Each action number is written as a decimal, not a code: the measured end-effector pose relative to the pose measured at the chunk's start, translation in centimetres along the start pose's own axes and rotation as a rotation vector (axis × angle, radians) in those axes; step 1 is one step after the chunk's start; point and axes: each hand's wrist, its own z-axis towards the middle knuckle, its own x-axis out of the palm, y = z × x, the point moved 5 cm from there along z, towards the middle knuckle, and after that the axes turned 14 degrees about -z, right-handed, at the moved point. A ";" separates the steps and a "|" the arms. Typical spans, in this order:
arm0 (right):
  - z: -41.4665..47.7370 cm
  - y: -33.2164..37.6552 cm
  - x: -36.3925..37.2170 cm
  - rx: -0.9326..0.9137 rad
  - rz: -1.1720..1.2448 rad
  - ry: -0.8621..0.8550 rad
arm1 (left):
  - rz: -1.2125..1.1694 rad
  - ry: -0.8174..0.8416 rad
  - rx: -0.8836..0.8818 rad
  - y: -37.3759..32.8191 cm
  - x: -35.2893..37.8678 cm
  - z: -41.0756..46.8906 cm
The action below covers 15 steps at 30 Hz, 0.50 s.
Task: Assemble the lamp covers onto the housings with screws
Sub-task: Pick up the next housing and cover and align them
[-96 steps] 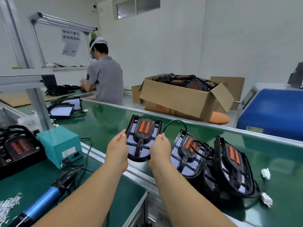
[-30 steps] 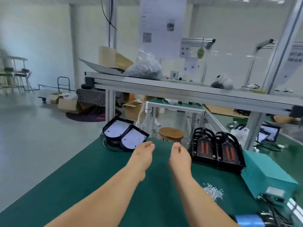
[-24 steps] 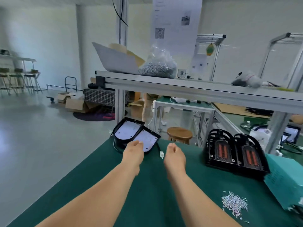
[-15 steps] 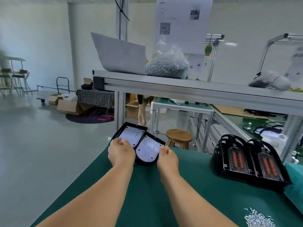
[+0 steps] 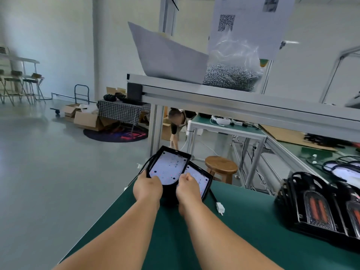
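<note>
Gripping the near end of a black lamp housing (image 5: 168, 168) from both sides, with the left hand (image 5: 148, 189) curled round its left rim and the right hand (image 5: 188, 189) curled on its right rim, pale inner face up. Held at the far left corner of the green table (image 5: 243, 230), overlapping a second housing (image 5: 199, 181) just to the right, near a white connector (image 5: 220, 208). Well apart on the right, black covers (image 5: 319, 209) with orange inserts; up on the shelf (image 5: 233, 98), a clear bag of screws (image 5: 231, 76).

Green bench (image 5: 243, 240) — black housing (image 5: 169, 170), white plate; checkered cloth (image 5: 122, 112).
</note>
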 end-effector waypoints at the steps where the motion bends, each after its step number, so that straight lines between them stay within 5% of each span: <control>1: -0.1 0.2 0.0 -0.002 0.016 0.003 | -0.021 -0.007 -0.004 0.0 0.0 -0.1; 11: -1.7 1.4 -2.6 -0.103 0.191 -0.047 | -0.236 0.000 -0.029 -1.0 0.8 -5.5; 15: -3.7 1.4 -6.4 -0.182 0.306 -0.038 | -0.488 0.150 -0.014 -1.0 1.6 -9.4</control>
